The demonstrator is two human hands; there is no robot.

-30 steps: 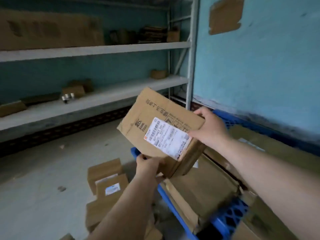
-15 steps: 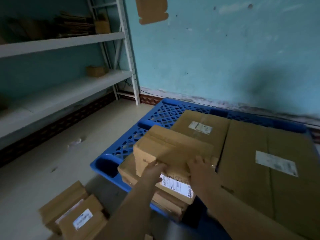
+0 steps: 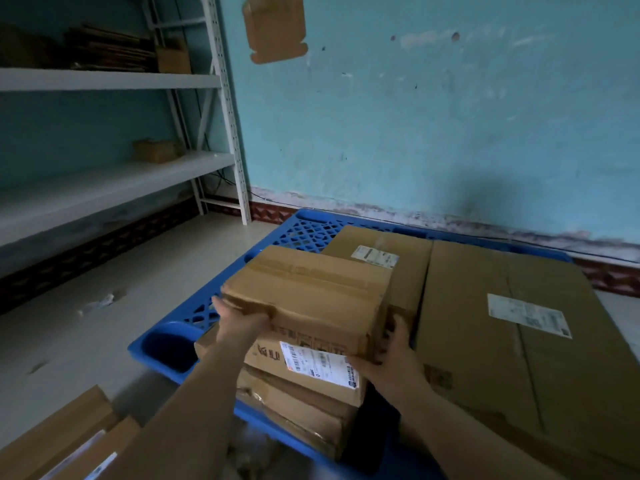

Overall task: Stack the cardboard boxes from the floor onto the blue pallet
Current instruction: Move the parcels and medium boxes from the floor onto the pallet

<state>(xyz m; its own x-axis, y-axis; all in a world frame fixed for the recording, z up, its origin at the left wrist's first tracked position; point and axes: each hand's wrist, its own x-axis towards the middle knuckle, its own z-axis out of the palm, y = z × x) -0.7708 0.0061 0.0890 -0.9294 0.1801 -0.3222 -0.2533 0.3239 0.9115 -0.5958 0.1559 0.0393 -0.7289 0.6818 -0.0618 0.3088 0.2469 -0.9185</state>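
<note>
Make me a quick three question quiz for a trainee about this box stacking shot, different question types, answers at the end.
1. True or false: both hands are on the small box.
2. Multiple choice: the small box sits over A) bare floor, B) another box on the blue pallet, C) the white shelf.
3. Short answer: which face of the small box carries its shipping label?

Key
1. True: the left hand holds its left end, the right hand its right near corner.
2. B
3. The side facing the person.
</note>
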